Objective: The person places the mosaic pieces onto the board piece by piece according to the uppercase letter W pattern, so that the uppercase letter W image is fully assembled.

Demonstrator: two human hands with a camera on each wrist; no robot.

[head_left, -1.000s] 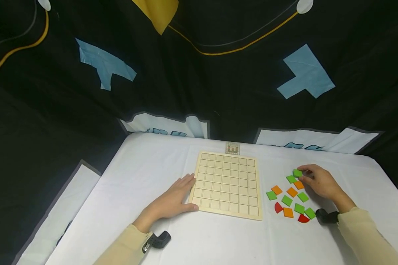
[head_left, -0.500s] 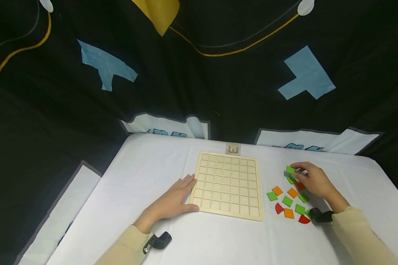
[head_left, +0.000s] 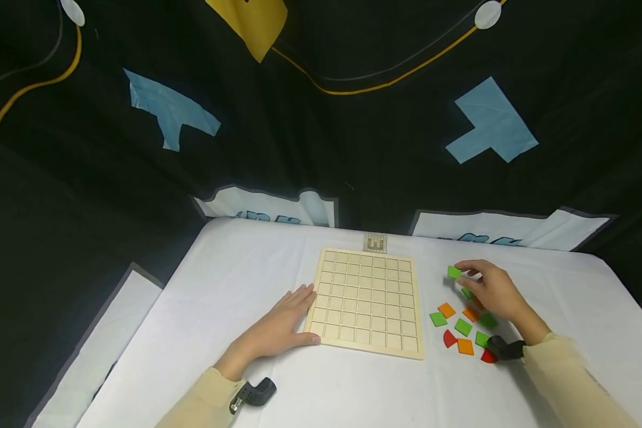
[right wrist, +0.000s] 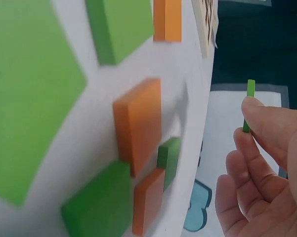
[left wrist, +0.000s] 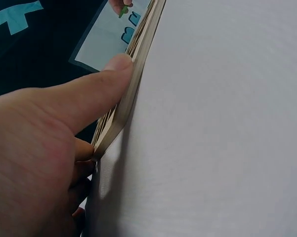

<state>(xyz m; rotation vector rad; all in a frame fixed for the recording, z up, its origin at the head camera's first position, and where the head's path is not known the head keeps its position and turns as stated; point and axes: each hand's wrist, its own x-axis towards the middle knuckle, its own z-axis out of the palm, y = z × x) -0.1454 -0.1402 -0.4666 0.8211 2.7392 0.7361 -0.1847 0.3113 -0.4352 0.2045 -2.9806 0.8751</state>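
My right hand (head_left: 494,291) pinches a green square tile (head_left: 453,271) between thumb and fingertips. In the right wrist view that tile (right wrist: 251,89) is seen edge-on, held up off the table. Below and around this hand lie loose tiles: green squares (head_left: 463,327), orange squares (head_left: 465,346) and red quarter-round pieces (head_left: 449,339). The hand and wrist camera hide some of them. At the left edge of a wooden grid board (head_left: 366,300), my left hand (head_left: 273,327) rests with fingers extended, its thumb (left wrist: 96,94) touching the board's near left corner.
A small patterned square (head_left: 375,242) with a letter-like mark lies just beyond the board's far edge. White cloth (head_left: 374,392) covers the table. Behind it hangs a dark curtain (head_left: 321,148) with blue and yellow shapes.
My right hand has moved left with the green tile, from above the loose tiles toward the board. The left hand and the board have stayed in place.
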